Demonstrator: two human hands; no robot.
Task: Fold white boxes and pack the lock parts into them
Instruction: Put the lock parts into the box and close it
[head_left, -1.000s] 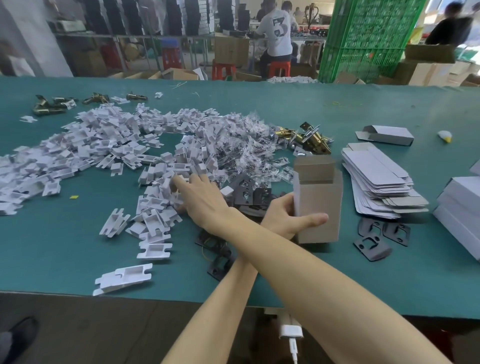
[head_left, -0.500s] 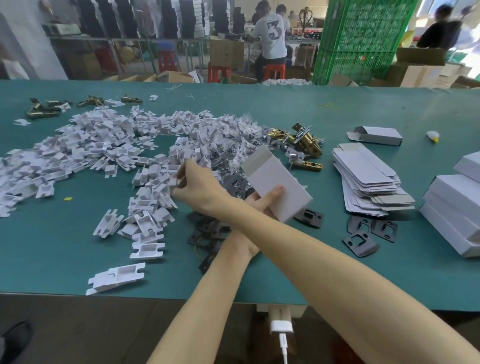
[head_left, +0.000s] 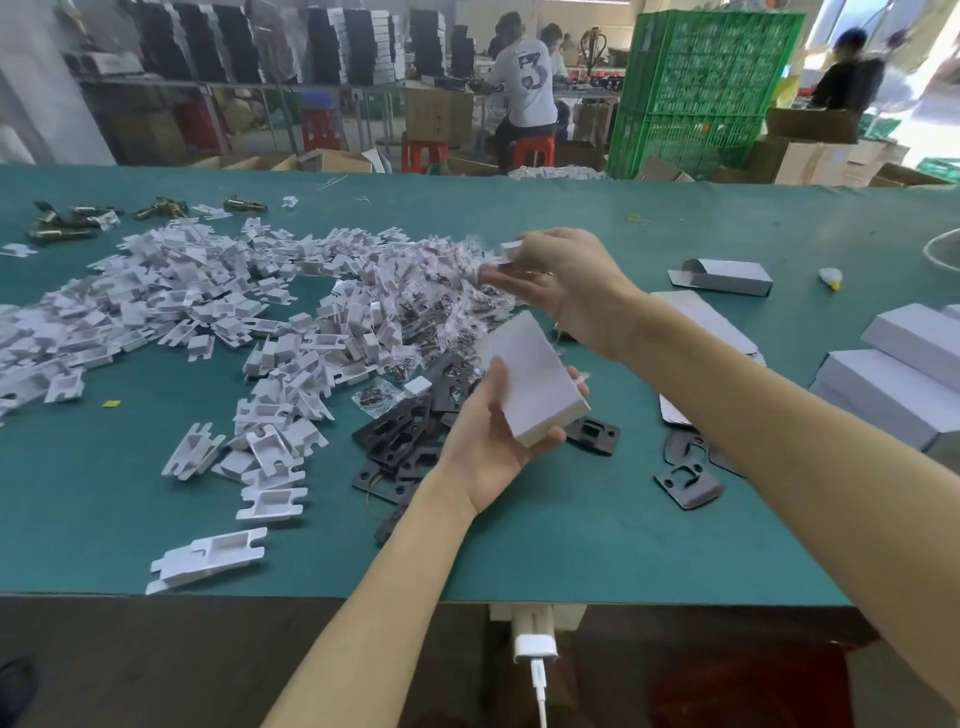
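Box (head_left: 535, 387) — white, folded, tilted — in curled fingers of left hand (head_left: 483, 457); right hand (head_left: 566, 291) pinched on white insert (head_left: 511, 249).

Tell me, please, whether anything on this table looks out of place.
Only small things: a yellow scrap lies on the mat beside the insert pile, and a stray insert sits apart near the front edge.

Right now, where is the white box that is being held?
Head view, just right of centre: the left hand holds the white box over the black plates, below the right hand pinching a white insert.
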